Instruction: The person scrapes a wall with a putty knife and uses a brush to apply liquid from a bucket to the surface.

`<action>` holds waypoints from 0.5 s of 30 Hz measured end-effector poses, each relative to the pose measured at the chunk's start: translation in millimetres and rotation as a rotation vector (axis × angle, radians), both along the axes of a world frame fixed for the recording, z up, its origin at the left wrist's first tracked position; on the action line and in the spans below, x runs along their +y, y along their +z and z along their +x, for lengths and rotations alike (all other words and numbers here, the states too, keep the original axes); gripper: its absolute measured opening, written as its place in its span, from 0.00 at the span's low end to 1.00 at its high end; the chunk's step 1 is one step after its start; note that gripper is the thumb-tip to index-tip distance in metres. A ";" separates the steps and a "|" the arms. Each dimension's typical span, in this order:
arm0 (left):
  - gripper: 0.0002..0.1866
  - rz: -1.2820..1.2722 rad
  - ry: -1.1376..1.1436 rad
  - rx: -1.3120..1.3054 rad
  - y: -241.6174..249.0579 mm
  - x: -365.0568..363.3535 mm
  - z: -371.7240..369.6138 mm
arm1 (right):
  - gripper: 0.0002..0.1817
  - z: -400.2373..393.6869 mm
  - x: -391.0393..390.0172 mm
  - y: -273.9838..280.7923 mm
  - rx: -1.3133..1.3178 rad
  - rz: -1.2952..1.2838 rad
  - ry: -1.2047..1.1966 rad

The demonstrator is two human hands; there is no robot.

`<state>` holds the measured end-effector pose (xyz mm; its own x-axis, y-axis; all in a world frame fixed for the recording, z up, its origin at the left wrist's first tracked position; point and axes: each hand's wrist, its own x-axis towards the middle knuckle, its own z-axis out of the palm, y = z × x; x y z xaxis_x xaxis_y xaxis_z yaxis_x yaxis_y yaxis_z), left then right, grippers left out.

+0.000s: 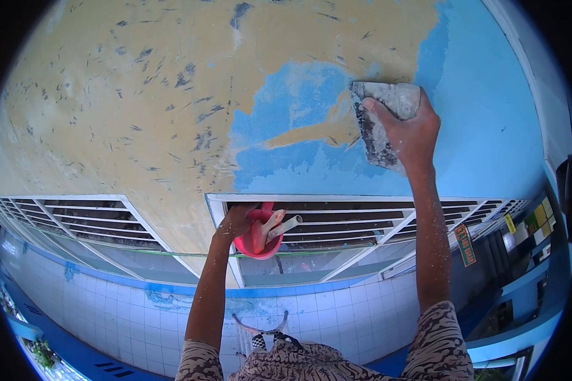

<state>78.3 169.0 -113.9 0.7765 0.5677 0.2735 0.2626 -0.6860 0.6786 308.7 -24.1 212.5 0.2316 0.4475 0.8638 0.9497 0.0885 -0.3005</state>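
Observation:
My right hand (409, 130) is closed on a flat rectangular scraper plate (378, 136) smeared with white and grey, its thumb on the near face and the other fingers hidden behind. The plate is against or very close to the painted wall (324, 162), where blue and tan patches meet. Lower down, my left hand (237, 220) grips the side of a small pink bucket (260, 253) in front of the window bars; its fingertips are hidden. Out of the bucket stick a pale tube-like handle (286, 227) and another whitish, smeared tool (270, 222).
Barred window openings (336, 219) run below the wall, another one (83, 213) to the left. Far beneath is a white tiled floor (140, 317), with the top of a ladder (251, 330) by my body. A sign (465, 246) hangs at the right.

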 end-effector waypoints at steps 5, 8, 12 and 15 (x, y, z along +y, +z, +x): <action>0.30 0.098 -0.007 -0.045 -5.0 3.2 2.2 | 0.23 -1.3 -2.7 -9.6 -0.221 -0.091 -0.105; 0.30 0.057 0.017 -0.008 -8.7 1.1 0.7 | 0.26 4.8 -4.0 6.8 -0.050 0.037 0.020; 0.30 0.071 -0.015 -0.028 -7.0 6.6 2.2 | 0.29 3.7 -6.5 -4.1 -0.236 -0.011 -0.077; 0.29 0.042 -0.011 -0.017 -3.2 2.9 2.5 | 0.29 11.0 -5.6 6.0 -0.261 -0.047 -0.039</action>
<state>80.8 171.9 -117.0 0.7776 0.5472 0.3096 0.2441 -0.7166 0.6534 319.6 -29.7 218.5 0.0214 0.4834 0.8751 0.9980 0.0420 -0.0477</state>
